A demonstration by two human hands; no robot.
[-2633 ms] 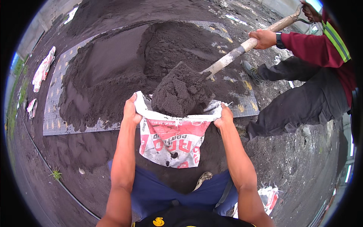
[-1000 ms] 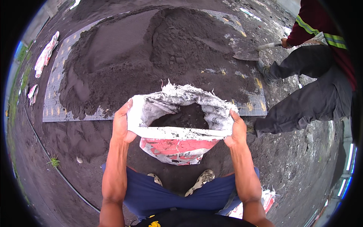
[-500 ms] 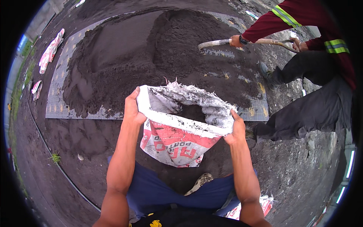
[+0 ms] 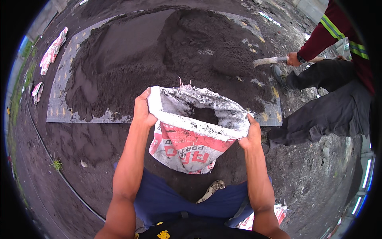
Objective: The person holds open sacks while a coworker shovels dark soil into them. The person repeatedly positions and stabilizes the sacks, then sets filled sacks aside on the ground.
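A white and red woven sack (image 4: 187,145) stands in front of me with its mouth held wide and dark sand inside. My left hand (image 4: 142,110) grips the sack's left rim. My right hand (image 4: 252,132) grips the right rim. Beyond the sack lies a big pile of dark sand (image 4: 167,51) on a grey tiled sheet (image 4: 59,111). A co-worker in a red sleeve with reflective stripes and dark trousers (image 4: 322,111) stands at the right, holding a shovel handle (image 4: 270,60) that reaches into the pile.
Empty white and red sacks (image 4: 51,49) lie at the far left beside the sheet. Another sack (image 4: 262,217) lies by my right leg. A thin dark hose (image 4: 51,159) runs along the ground at left. A small grass tuft (image 4: 57,163) grows nearby.
The co-worker tipped a shovelful of sand into the sack, then swung the shovel back to the pile at right. My hands kept hold of the sack's rim.
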